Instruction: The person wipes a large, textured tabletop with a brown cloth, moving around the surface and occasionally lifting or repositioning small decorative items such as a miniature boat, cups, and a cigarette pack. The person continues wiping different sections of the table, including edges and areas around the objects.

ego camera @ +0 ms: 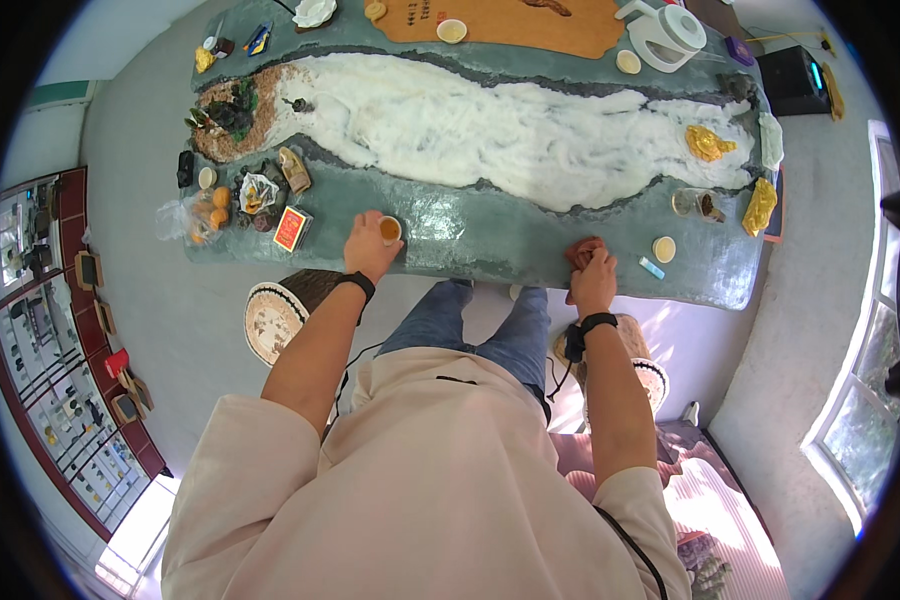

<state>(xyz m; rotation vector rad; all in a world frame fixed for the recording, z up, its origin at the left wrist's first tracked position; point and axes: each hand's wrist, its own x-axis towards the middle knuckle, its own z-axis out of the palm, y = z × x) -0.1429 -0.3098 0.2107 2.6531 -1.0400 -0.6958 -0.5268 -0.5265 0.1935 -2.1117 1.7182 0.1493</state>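
Note:
My left hand (369, 244) is closed around the left side of a small white cup (391, 229) of amber liquid, at the near side of a grey-green table (480, 240). Whether the cup stands on the surface or is slightly raised, I cannot tell. Further right, my right hand (594, 276) grips a reddish-brown cloth (583, 251) at the table's near edge. Part of the cloth is hidden under the fingers. A white cup (664, 249) and a pale blue lighter-like stick (651, 268) lie to the right of that hand.
A red box (292, 228), bagged oranges (214, 210) and a stone dish (259, 193) sit left. A white, water-like inlay (457, 127) runs lengthwise. A glass jar (696, 203) lies right; a white kettle (666, 37) stands behind. Round-topped stools (274, 319) are under the near edge.

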